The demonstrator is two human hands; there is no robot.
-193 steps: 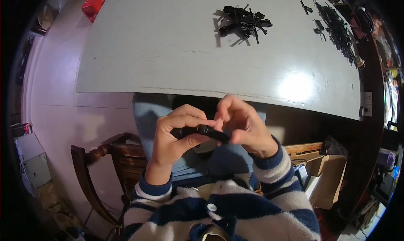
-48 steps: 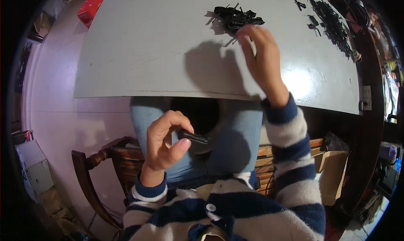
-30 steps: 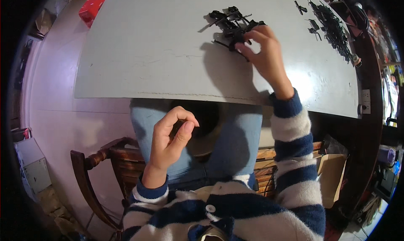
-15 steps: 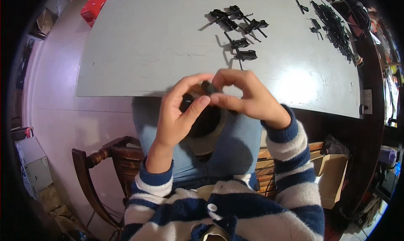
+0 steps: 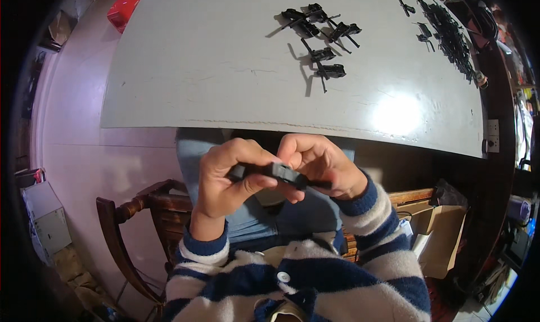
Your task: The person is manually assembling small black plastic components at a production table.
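Table (image 5: pixel 197 69), pale grey and scratched, across the upper half. Below, a fuzzy garment (image 5: pixel 242 282) striped in navy and off-white, with both sleeves stretched toward the table's near edge. At left, a dark wooden chair (image 5: pixel 171 204) with a slatted back; between garment and table, blue jeans (image 5: pixel 253 226). At lower right, an upright brown paper bag (image 5: pixel 447 243). Along the table's right edge, a long heap of thin black parts (image 5: pixel 450 41); nearer the middle, a loose spread of black pieces (image 5: pixel 324 53) with thin rods. Over the lap, a left hand (image 5: pixel 219 178) with fingers clasped on a black piece. Just beside it, a right hand (image 5: pixel 332 164) with fingers curled at the piece's other end, blurred; cannot tell whether gripping or only touching. At the table's upper left edge, a red box (image 5: pixel 125 10). In front of the table's near edge, between the two hands, the black piece (image 5: pixel 281 171) itself, roughly level. Smallest, a pale round button (image 5: pixel 283 277) on the garment.
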